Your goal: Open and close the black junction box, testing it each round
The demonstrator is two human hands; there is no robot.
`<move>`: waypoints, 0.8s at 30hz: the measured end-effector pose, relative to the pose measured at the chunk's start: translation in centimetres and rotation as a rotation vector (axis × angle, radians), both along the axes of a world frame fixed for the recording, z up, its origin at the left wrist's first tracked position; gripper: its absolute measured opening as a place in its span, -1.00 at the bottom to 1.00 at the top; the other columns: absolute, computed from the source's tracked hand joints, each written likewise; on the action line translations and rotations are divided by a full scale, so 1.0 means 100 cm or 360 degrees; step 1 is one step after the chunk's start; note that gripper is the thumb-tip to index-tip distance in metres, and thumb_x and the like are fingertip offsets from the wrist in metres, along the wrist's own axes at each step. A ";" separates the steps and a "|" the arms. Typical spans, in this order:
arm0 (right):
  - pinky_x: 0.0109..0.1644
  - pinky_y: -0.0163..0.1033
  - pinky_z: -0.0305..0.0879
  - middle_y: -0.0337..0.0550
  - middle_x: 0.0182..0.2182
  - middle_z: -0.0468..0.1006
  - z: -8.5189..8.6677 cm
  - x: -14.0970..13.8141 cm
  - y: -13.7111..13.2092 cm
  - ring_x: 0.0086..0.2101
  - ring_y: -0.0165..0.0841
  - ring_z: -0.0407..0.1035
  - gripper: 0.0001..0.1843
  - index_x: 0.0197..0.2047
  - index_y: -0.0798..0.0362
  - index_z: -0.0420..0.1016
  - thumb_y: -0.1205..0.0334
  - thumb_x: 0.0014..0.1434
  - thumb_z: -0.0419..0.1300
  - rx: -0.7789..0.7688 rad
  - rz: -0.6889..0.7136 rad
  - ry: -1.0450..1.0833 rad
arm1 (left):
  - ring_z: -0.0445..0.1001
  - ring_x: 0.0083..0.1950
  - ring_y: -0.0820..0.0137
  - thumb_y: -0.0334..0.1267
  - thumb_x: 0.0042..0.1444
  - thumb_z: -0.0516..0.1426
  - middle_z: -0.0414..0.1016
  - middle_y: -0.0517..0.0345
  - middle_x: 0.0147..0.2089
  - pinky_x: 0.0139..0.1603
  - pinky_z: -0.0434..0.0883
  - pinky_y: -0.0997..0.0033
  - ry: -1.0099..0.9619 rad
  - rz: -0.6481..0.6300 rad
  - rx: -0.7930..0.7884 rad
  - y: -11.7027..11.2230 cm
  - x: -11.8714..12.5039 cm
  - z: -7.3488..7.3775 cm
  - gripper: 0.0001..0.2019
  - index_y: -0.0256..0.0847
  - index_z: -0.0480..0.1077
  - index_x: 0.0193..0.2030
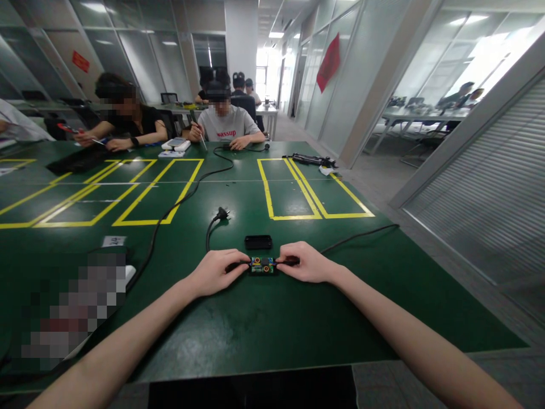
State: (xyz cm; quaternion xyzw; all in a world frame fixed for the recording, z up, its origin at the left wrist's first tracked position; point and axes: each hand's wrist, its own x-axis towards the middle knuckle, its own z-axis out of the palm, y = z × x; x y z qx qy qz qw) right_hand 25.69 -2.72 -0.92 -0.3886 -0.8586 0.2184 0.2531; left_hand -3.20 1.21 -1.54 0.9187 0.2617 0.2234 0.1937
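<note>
Circuit board [262, 264] is on the grn worktop [255, 329] betw. your hands, open blk shell [258, 242] just off its 12 o'clock, plug [222, 214] out toward 11. Your L hand [219, 271] is at the board's 9, fingers pinched on the L cable end [236, 265]; R hand [304, 261] at 3, fingers pinched on the R cable end [292, 261]. Step's prob. aligning both ends w/ the board; next move likely calls for an even, light grip, no tugging.

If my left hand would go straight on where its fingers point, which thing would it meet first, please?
Most likely the circuit board, just ahead of the left hand; whether they already touch, I cannot tell.
</note>
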 end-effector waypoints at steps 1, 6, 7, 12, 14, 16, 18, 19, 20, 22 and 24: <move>-0.39 -0.33 0.08 -0.28 -0.54 0.38 0.001 0.000 0.000 -0.51 -0.44 0.22 -0.76 -0.47 0.05 0.37 0.28 0.24 0.22 0.0032 0.0015 -0.0012 | 0.53 -0.32 0.44 -0.19 0.41 0.08 0.61 0.13 -0.22 -0.29 0.39 0.51 -0.0009 0.0001 0.0015 0.000 0.000 0.001 -0.77 -0.18 0.56 -0.03; -0.37 -0.31 0.17 -0.21 -0.52 0.48 0.000 0.000 -0.001 -0.51 -0.42 0.30 -0.72 -0.46 0.06 0.44 0.24 0.32 0.16 0.0105 0.0040 0.0009 | 0.49 -0.36 0.47 -0.20 0.39 0.10 0.58 0.13 -0.23 -0.34 0.36 0.53 -0.0076 -0.0030 0.0004 0.001 0.000 0.002 -0.78 -0.20 0.57 -0.08; -0.37 -0.31 0.18 -0.21 -0.52 0.50 -0.001 0.000 -0.001 -0.50 -0.41 0.32 -0.70 -0.46 0.06 0.45 0.23 0.33 0.15 0.0101 0.0025 0.0015 | 0.48 -0.37 0.47 -0.20 0.39 0.11 0.57 0.13 -0.24 -0.34 0.35 0.53 -0.0083 -0.0040 -0.0005 0.001 0.000 0.002 -0.78 -0.20 0.57 -0.10; -0.37 -0.33 0.19 -0.21 -0.52 0.55 -0.002 -0.001 0.000 -0.52 -0.42 0.36 -0.79 -0.38 0.07 0.54 0.26 0.31 0.19 0.0078 -0.0078 -0.0065 | 0.49 -0.37 0.47 -0.22 0.41 0.08 0.57 0.14 -0.27 -0.32 0.36 0.51 -0.0027 -0.0090 0.0032 0.002 -0.001 0.002 -0.77 -0.20 0.57 -0.10; -0.37 -0.33 0.18 -0.22 -0.51 0.55 -0.001 -0.002 0.000 -0.52 -0.42 0.36 -0.81 -0.36 0.06 0.55 0.27 0.30 0.21 0.0097 -0.0138 -0.0132 | 0.50 -0.35 0.46 -0.23 0.41 0.07 0.57 0.13 -0.27 -0.31 0.36 0.51 -0.0011 -0.0089 0.0050 0.003 -0.001 0.002 -0.77 -0.20 0.57 -0.09; -0.36 -0.33 0.16 -0.23 -0.51 0.55 0.001 -0.003 0.000 -0.51 -0.42 0.37 -0.82 -0.37 0.06 0.54 0.27 0.29 0.22 0.0126 -0.0190 -0.0201 | 0.50 -0.35 0.45 -0.24 0.41 0.08 0.57 0.13 -0.25 -0.31 0.36 0.51 -0.0017 -0.0062 0.0049 0.003 0.000 0.001 -0.77 -0.20 0.56 -0.07; -0.36 -0.32 0.15 -0.23 -0.51 0.54 0.002 -0.004 0.000 -0.50 -0.41 0.37 -0.81 -0.38 0.05 0.54 0.28 0.29 0.23 0.0148 -0.0219 -0.0272 | 0.50 -0.35 0.45 -0.24 0.39 0.08 0.58 0.13 -0.24 -0.32 0.35 0.51 -0.0021 -0.0025 0.0039 0.003 0.000 0.001 -0.78 -0.20 0.56 -0.05; -0.36 -0.32 0.14 -0.23 -0.50 0.54 0.002 -0.005 -0.001 -0.49 -0.41 0.37 -0.81 -0.38 0.05 0.54 0.28 0.30 0.23 0.0156 -0.0228 -0.0301 | 0.50 -0.35 0.45 -0.24 0.39 0.08 0.58 0.14 -0.24 -0.32 0.35 0.51 -0.0010 -0.0013 0.0033 0.003 0.001 0.001 -0.79 -0.19 0.55 -0.05; -0.36 -0.32 0.14 -0.22 -0.49 0.55 0.002 -0.006 -0.001 -0.48 -0.40 0.38 -0.81 -0.38 0.05 0.54 0.28 0.30 0.23 0.0166 -0.0239 -0.0321 | 0.50 -0.36 0.46 -0.24 0.38 0.09 0.57 0.14 -0.24 -0.33 0.34 0.51 0.0010 -0.0009 0.0030 0.003 0.001 0.002 -0.79 -0.19 0.55 -0.05; -0.34 -0.31 0.15 -0.19 -0.45 0.56 0.000 -0.008 0.000 -0.44 -0.38 0.40 -0.81 -0.37 0.05 0.54 0.29 0.32 0.22 0.0196 -0.0272 -0.0331 | 0.49 -0.37 0.46 -0.25 0.37 0.09 0.57 0.16 -0.23 -0.33 0.33 0.51 0.0059 -0.0014 0.0025 0.003 0.002 0.004 -0.81 -0.18 0.55 -0.08; -0.32 -0.31 0.17 -0.17 -0.42 0.57 -0.002 -0.010 0.000 -0.40 -0.36 0.42 -0.81 -0.34 0.05 0.54 0.30 0.33 0.20 0.0218 -0.0290 -0.0306 | 0.49 -0.36 0.45 -0.25 0.36 0.09 0.57 0.17 -0.24 -0.32 0.33 0.50 0.0094 -0.0022 0.0018 0.003 0.003 0.006 -0.82 -0.17 0.54 -0.12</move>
